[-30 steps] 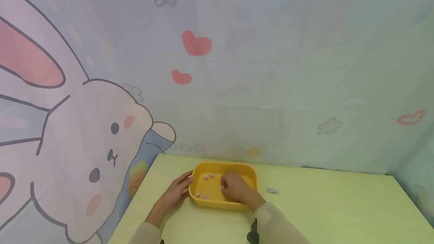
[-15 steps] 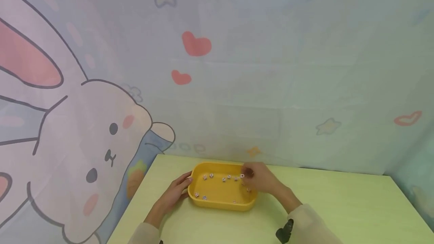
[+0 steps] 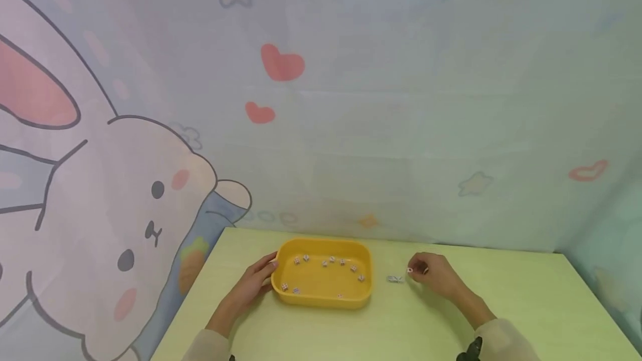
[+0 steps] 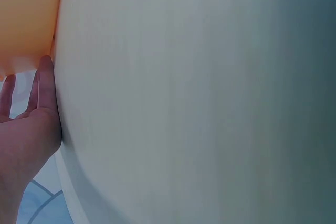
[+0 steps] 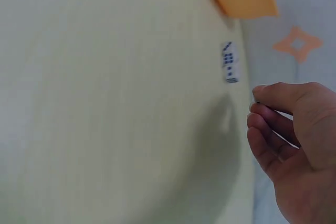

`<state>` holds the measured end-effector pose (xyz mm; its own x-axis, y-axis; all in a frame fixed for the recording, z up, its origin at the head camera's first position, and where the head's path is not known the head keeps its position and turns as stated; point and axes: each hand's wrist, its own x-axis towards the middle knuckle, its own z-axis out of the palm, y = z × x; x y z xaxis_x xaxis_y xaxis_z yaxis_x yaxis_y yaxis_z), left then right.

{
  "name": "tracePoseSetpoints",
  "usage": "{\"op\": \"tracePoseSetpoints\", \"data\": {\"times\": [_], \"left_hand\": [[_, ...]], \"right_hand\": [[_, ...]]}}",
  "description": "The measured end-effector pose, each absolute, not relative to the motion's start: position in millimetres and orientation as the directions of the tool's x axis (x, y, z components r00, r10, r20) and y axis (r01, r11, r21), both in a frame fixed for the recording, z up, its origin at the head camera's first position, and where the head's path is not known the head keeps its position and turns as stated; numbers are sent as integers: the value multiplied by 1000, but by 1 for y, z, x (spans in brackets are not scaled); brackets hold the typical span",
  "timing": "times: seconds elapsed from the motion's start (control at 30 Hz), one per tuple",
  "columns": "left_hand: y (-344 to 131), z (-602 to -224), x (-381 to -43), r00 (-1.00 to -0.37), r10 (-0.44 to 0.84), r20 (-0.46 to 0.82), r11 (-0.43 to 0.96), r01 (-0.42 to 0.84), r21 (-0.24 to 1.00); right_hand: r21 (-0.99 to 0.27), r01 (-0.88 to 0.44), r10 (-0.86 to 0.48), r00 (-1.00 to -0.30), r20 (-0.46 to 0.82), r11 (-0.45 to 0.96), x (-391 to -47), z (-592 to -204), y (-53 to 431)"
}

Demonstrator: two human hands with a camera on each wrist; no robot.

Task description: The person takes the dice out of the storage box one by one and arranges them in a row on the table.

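Note:
A yellow tray [image 3: 321, 296] stands on the table with several white dice in it, among them a die [image 3: 285, 287] near its left end. My left hand [image 3: 253, 283] lies against the tray's left end, its fingers fairly straight and touching the outer wall, as the left wrist view also shows. Between thumb and fingertips, my right hand [image 3: 435, 274] pinches a white die [image 3: 409, 270] just above the table. Immediately left of it, a short row of dice [image 5: 230, 62] lies end to end on the tabletop, to the right of the tray.
The pale yellow-green table [image 3: 511, 299] reaches far to the right. Behind its back edge hangs a backdrop cloth [image 3: 351, 155] printed with a rabbit, hearts and stars.
My right hand has come out of the tray and moved right, past the row of dice, carrying a die. My left hand stays at the tray's left end.

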<state>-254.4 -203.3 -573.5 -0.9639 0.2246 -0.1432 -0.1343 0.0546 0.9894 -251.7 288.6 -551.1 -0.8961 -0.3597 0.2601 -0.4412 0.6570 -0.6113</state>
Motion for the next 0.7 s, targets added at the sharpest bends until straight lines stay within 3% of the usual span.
{"op": "tracePoseSetpoints", "data": {"times": [0.23, 0.7], "left_hand": [[-204, -571, -255, -962, 235, -138, 65, -126, 990], [-207, -571, -254, -961, 236, -146, 58, -136, 989]], "right_hand": [[-646, -405, -335, -912, 236, 647, -249, -576, 290], [-713, -333, -292, -938, 185, 617, -249, -583, 282]]}}
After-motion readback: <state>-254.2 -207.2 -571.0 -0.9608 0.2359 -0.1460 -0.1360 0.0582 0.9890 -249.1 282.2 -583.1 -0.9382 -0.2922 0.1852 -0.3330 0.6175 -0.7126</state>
